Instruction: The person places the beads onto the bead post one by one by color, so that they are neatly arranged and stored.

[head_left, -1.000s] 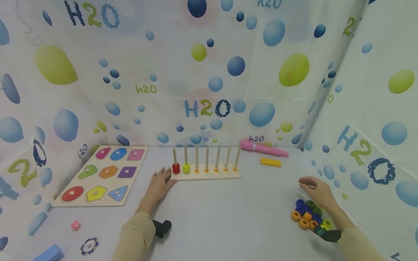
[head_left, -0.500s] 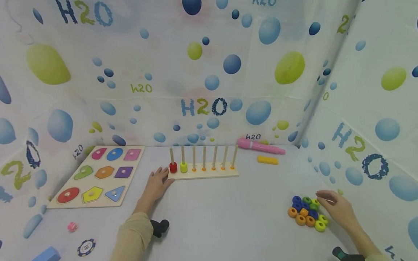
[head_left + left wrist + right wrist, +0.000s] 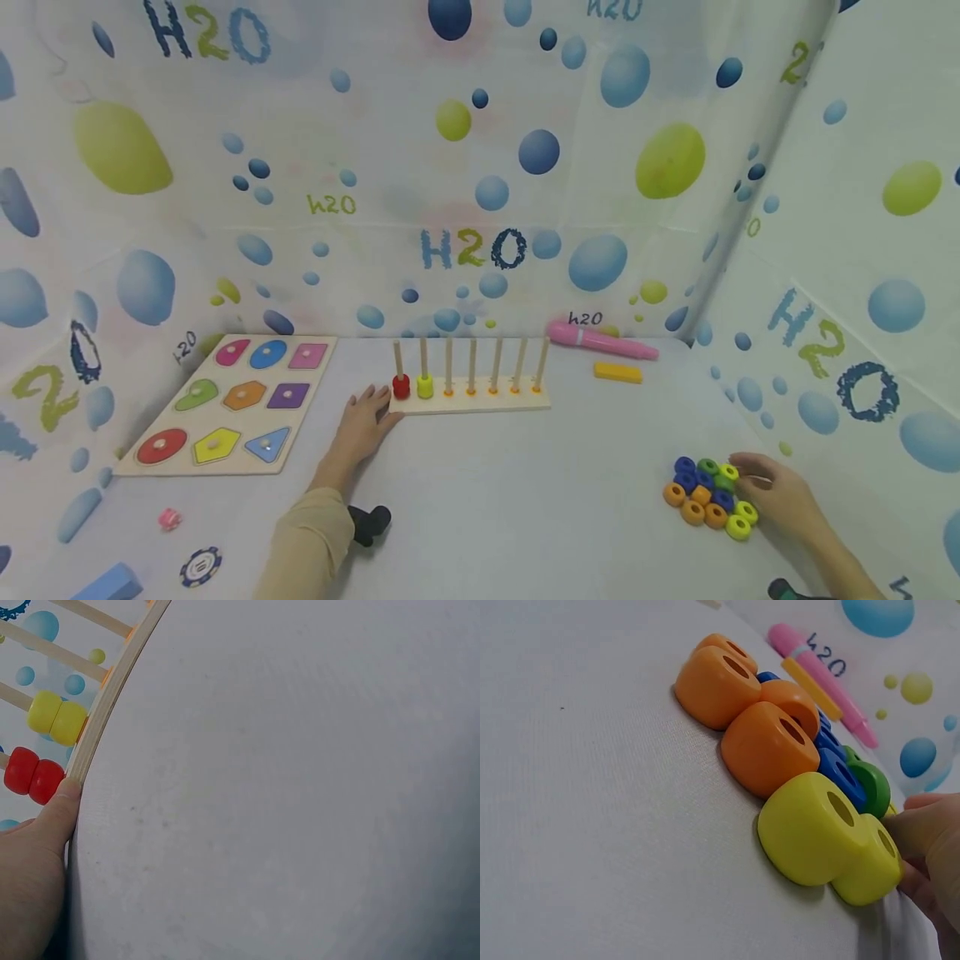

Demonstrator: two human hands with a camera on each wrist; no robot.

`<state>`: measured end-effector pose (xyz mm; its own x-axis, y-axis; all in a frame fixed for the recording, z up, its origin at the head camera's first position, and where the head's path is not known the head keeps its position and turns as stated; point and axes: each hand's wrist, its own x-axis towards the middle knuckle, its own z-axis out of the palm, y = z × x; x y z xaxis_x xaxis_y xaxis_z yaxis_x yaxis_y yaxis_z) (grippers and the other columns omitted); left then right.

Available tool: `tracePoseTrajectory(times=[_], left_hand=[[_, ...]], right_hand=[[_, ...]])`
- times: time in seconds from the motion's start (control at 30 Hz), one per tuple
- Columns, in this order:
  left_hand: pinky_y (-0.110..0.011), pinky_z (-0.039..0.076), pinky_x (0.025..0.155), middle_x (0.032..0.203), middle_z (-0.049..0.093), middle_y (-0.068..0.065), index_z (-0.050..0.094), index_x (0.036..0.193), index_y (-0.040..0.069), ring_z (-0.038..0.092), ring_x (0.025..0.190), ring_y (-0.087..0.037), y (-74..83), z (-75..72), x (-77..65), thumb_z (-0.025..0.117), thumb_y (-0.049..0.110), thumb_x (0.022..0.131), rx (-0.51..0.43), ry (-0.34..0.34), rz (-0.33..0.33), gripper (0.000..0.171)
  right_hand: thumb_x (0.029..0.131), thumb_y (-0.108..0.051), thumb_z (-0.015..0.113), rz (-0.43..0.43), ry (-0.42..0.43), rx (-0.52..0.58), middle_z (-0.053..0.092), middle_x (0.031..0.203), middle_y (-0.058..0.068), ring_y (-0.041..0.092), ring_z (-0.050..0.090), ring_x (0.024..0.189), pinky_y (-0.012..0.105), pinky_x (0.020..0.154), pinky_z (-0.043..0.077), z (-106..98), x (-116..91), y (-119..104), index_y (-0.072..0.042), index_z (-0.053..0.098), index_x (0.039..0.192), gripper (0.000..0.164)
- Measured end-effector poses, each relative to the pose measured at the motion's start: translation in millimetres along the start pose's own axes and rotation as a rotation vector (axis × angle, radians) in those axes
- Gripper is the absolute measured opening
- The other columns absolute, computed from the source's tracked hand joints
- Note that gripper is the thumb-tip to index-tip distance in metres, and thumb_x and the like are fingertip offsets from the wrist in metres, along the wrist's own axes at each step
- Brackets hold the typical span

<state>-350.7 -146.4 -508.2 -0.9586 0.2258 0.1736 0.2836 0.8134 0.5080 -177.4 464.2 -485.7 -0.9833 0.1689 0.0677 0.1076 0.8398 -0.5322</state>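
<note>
In the head view, my left hand [image 3: 365,423] holds the left end of a wooden peg board [image 3: 472,404]. Its thumb presses the front edge in the left wrist view; the other fingertips are hidden there. Red beads [image 3: 401,387] sit on the leftmost peg and yellow beads [image 3: 425,387] on the peg beside it. At the right, my right hand [image 3: 780,497] has thumb and fingertips on a yellow bead [image 3: 728,472] at the far edge of a bead cluster [image 3: 695,512]. In the right wrist view, that bead is mostly hidden behind the thumb; orange beads [image 3: 769,748] lie nearer the camera.
A shape puzzle board [image 3: 236,398] lies at the left. Near it are a pink die-like piece [image 3: 169,519], a poker chip [image 3: 201,567] and a blue block [image 3: 111,583]. A pink stick [image 3: 603,341] and a yellow block [image 3: 618,372] lie at the back by the patterned wall.
My right hand has moved from above the bead cluster to its right side, then slightly down onto the yellow bead. My left hand stays at the peg board.
</note>
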Motion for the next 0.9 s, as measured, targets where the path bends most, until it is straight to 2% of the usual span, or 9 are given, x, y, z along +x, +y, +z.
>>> tracePoseTrajectory(times=[0.17,0.33,0.6,0.77,0.9], left_hand=[[-0.058,0.008,0.111,0.142,0.041,-0.022,0.044,0.137,-0.006,0.024,0.136,-0.042,2.9,5.2,1.6,0.06,0.031,0.092,-0.005,0.009,0.001,0.06],[-0.059,0.01,0.111,0.141,0.042,-0.022,0.044,0.136,-0.007,0.026,0.135,-0.043,2.7,7.0,3.0,0.06,0.033,0.093,-0.013,0.013,0.025,0.061],[-0.06,0.01,0.11,0.14,0.043,-0.022,0.046,0.135,-0.006,0.025,0.136,-0.043,-6.6,-5.4,0.2,0.064,0.031,0.09,0.025,0.017,0.03,0.061],[-0.06,0.009,0.11,0.141,0.042,-0.023,0.044,0.136,-0.006,0.024,0.136,-0.043,-6.6,-1.9,-0.3,0.062,0.032,0.091,-0.003,0.005,0.034,0.062],[-0.06,0.009,0.11,0.141,0.042,-0.023,0.045,0.136,-0.006,0.025,0.135,-0.043,-5.7,2.3,-0.2,0.062,0.032,0.091,-0.013,0.024,0.017,0.062]], right_hand=[[0.087,-0.002,0.06,-0.019,-0.011,-0.044,0.058,0.117,0.028,0.044,0.057,0.105,0.049,0.081,0.053,-5,6,0,0.004,0.055,0.121,0.035],[0.088,-0.005,0.061,-0.031,0.029,-0.071,0.058,0.116,0.028,0.044,0.057,0.104,0.049,0.08,0.053,-6,6,0,0.005,0.056,0.119,0.033],[0.089,-0.013,0.065,0.03,0.103,-0.011,0.062,0.112,0.022,0.039,0.058,0.104,0.04,0.08,0.055,28,-8,-2,0.003,0.057,0.118,0.034],[0.09,-0.013,0.064,-0.041,0.206,-0.012,0.062,0.113,0.022,0.038,0.059,0.103,0.037,0.079,0.055,22,3,-10,0.002,0.057,0.118,0.032],[0.092,-0.018,0.062,-0.102,0.225,0.007,0.061,0.115,0.02,0.036,0.059,0.105,0.031,0.08,0.054,13,22,-25,0.0,0.057,0.119,0.034]])
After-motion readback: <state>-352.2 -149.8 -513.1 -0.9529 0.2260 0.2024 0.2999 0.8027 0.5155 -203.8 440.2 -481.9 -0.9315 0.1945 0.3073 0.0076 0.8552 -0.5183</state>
